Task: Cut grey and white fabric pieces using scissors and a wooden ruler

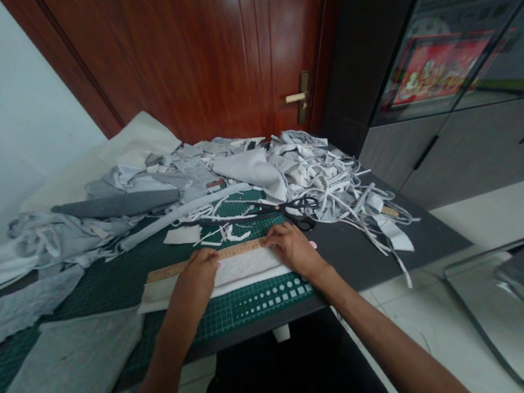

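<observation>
A wooden ruler point(240, 247) lies along the far edge of a folded white cloth strip point(247, 267) on the green cutting mat point(221, 317). My left hand point(198, 273) is closed at the middle of the ruler, its fingertips on the ruler and the cloth under its palm. Near the right end, my right hand point(294, 249) has its fingers pinched together on the ruler and the cloth edge. Just beyond them rest black-handled scissors point(299, 205), with thin white offcuts point(233, 233) beside the blades. The undersides of my fingers are hidden.
Grey and white fabric scraps point(317, 172) heap along the back and right of the dark table point(349, 255). Grey cloth pieces point(75, 362) hang over the front left edge. A wooden door point(192, 56) stands behind, a cabinet point(471, 145) to the right.
</observation>
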Available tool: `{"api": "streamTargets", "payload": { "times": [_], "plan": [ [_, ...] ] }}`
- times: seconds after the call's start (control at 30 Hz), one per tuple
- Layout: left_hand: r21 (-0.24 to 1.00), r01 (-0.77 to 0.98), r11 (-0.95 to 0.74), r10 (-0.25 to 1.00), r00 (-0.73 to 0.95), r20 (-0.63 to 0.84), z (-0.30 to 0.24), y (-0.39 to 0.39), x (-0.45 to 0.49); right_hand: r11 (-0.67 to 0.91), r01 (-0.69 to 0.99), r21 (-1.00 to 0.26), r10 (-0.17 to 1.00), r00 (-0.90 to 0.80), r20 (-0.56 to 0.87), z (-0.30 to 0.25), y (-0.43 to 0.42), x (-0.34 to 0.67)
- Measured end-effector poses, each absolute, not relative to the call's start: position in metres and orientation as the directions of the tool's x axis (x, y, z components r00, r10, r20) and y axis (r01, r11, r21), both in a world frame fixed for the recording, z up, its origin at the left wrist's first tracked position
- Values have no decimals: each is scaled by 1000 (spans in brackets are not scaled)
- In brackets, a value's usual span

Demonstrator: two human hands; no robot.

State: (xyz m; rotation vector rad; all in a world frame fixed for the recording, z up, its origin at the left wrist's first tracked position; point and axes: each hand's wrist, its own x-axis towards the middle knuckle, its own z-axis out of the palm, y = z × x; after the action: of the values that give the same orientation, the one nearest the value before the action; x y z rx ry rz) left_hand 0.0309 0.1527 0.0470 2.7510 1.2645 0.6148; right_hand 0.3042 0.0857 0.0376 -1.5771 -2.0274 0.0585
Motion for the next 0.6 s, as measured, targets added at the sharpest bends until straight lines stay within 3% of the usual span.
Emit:
{"api": "streamTargets", "payload": {
  "times": [0.2, 0.43, 0.6],
  "plan": [
    [197, 607, -770, 636, 705, 314, 49, 159, 46, 315, 881, -354, 899, -157, 409, 42, 84, 301],
    [196, 596, -779, 625, 713, 318, 51, 162, 52, 307, 894, -328, 904, -166, 393, 47, 81, 299],
    [159, 602, -783, 613, 701, 363, 46, 162, 52, 278, 919, -279, 935, -192, 299, 54, 86, 297]
  ]
}}
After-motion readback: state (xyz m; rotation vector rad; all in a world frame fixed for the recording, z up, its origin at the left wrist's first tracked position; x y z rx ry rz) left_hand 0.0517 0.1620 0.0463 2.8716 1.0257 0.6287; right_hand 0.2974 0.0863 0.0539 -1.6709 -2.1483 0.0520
